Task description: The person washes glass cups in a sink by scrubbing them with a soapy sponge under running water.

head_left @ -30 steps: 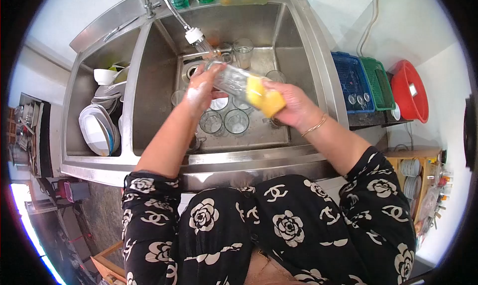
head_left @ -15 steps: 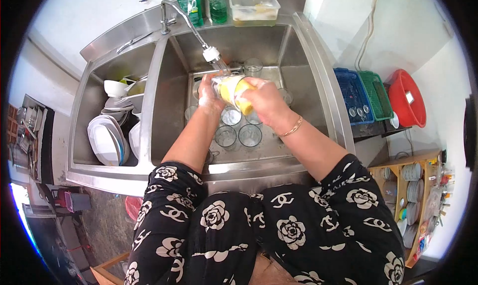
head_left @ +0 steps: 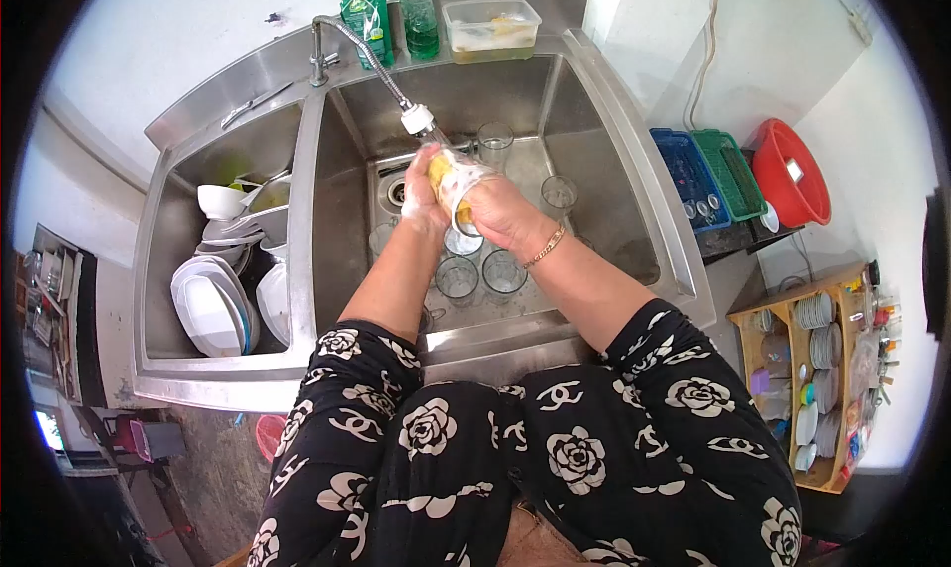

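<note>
My left hand [head_left: 424, 193] is closed around the left side of a soapy drinking glass [head_left: 462, 176], held tilted just below the tap nozzle. Through the glass and at its mouth shows a yellow sponge [head_left: 437, 169]. From the right, my right hand [head_left: 503, 213] is closed at the mouth of the glass, on the sponge; foam and the glass hide its fingertips. Under my hands, several drinking glasses stand on the sink floor, among them one glass [head_left: 457, 277] and another glass [head_left: 504, 271] nearest me. Behind stands a further glass [head_left: 493, 145].
A flexible tap [head_left: 365, 47] arches over the basin [head_left: 604, 191]. White dishes [head_left: 210, 305] fill the left basin. Along the back ledge are a green pouch [head_left: 368, 22], a green bottle [head_left: 419, 17] and a plastic tub [head_left: 492, 34]. Right are a blue basket [head_left: 688, 181] and red basin [head_left: 792, 176].
The glass has tilted more upright, its mouth now facing down towards me. My right hand has moved left and lower, closer to my left hand. The whole view has shifted slightly.
</note>
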A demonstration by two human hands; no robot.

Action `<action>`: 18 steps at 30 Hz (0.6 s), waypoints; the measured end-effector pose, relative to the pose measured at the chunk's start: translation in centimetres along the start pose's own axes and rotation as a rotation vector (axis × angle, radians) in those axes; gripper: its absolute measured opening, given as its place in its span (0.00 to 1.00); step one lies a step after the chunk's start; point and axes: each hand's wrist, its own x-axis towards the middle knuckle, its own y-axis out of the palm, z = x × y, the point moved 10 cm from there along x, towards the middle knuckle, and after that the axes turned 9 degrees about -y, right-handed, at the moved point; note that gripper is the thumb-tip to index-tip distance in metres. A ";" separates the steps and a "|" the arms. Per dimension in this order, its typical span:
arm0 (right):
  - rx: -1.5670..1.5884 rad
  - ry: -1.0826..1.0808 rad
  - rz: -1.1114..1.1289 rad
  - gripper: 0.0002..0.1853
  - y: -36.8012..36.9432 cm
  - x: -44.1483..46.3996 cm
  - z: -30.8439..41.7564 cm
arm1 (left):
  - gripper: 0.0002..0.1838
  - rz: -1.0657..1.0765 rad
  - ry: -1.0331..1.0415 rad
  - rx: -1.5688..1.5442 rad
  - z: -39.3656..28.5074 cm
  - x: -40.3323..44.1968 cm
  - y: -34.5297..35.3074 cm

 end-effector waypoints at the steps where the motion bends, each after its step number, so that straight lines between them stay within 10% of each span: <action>1: 0.246 -0.043 -0.021 0.19 0.1 0.2 -0.2 | 0.10 0.043 0.001 -0.018 -0.5 -0.4 0.8; 3: -1.001 -0.412 0.210 0.20 1.5 0.7 0.0 | 0.09 -0.032 0.009 0.078 -0.8 -0.5 -0.3; 5: -1.352 -0.657 0.229 0.21 3.0 -1.1 -0.1 | 0.09 -0.163 0.012 0.259 -0.4 0.1 -2.5; 10: -1.231 -0.320 0.227 0.16 1.7 0.4 -1.6 | 0.11 -0.124 -0.026 0.205 0.9 -1.5 -1.1; 13: 0.245 -0.135 -0.101 0.18 0.7 0.7 0.7 | 0.12 0.036 0.000 0.006 0.4 -1.5 0.9; 14: -0.576 -0.246 0.037 0.18 1.3 0.5 4.3 | 0.11 0.066 -0.030 -0.028 0.2 -1.0 1.1; 18: -1.216 -0.238 0.156 0.19 0.1 1.9 -4.1 | 0.10 -0.079 -0.077 0.305 1.3 0.9 -2.0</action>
